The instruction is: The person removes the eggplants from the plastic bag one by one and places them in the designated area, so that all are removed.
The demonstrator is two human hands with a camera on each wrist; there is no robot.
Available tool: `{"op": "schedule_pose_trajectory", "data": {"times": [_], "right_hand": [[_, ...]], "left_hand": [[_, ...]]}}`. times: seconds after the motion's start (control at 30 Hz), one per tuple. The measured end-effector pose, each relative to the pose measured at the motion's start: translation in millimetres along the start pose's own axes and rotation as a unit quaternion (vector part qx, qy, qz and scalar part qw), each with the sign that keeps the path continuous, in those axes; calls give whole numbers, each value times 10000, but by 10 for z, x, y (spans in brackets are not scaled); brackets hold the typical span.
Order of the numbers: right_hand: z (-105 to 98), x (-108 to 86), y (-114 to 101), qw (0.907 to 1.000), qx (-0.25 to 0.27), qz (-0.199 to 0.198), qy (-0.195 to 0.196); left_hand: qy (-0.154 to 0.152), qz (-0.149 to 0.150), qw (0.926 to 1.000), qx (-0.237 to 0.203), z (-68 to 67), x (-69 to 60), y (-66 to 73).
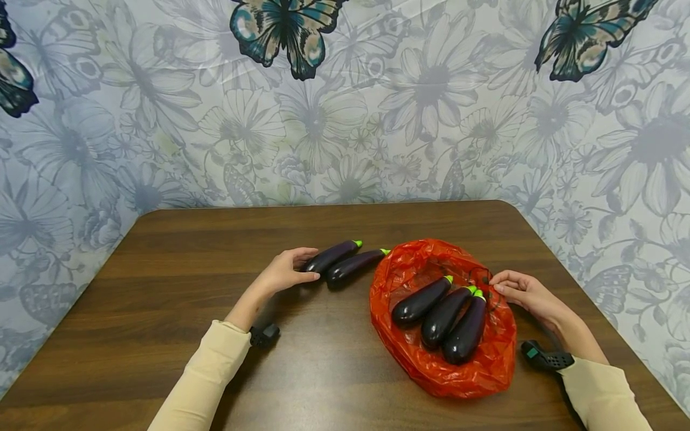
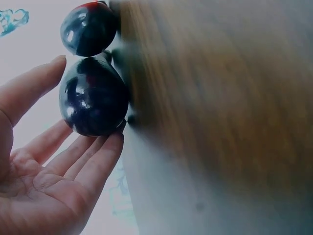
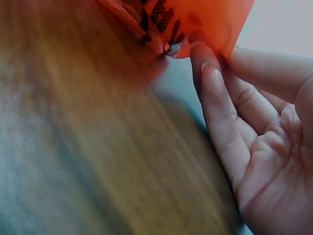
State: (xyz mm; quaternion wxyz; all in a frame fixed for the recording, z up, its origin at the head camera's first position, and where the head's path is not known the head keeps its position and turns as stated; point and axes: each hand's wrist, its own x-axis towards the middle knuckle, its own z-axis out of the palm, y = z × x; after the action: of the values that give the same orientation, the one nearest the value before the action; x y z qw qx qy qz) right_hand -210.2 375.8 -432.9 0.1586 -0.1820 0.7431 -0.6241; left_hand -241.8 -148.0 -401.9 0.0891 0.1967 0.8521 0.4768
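Note:
Two dark purple eggplants lie side by side on the table: the nearer-left eggplant (image 1: 330, 257) and the one to its right (image 1: 356, 267), green stems pointing away to the right. My left hand (image 1: 288, 269) is at the blunt end of the left eggplant (image 2: 93, 98). Its extended fingers touch one side, while the thumb stands slightly apart near the gap between both eggplants. A red plastic bag (image 1: 390, 353) lies spread open with three eggplants (image 1: 444, 317) in it. My right hand (image 1: 530, 296) pinches the bag's right edge (image 3: 210, 24) between thumb and fingers.
The brown wooden table (image 1: 162, 335) has rounded far corners and stands against a wall (image 1: 350, 137) covered with flowers and butterflies. Black wrist devices (image 1: 264, 335) sit on both wrists. Dark printing marks the bag near the right hand.

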Motion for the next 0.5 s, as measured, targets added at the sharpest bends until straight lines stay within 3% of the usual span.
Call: {"op": "schedule_pose_trajectory", "data": {"times": [0.5], "right_hand": [[9,2,-15,9999,-48,87,49]], "left_hand": [[39,-94,9998,189,-64,-28,11]]}}
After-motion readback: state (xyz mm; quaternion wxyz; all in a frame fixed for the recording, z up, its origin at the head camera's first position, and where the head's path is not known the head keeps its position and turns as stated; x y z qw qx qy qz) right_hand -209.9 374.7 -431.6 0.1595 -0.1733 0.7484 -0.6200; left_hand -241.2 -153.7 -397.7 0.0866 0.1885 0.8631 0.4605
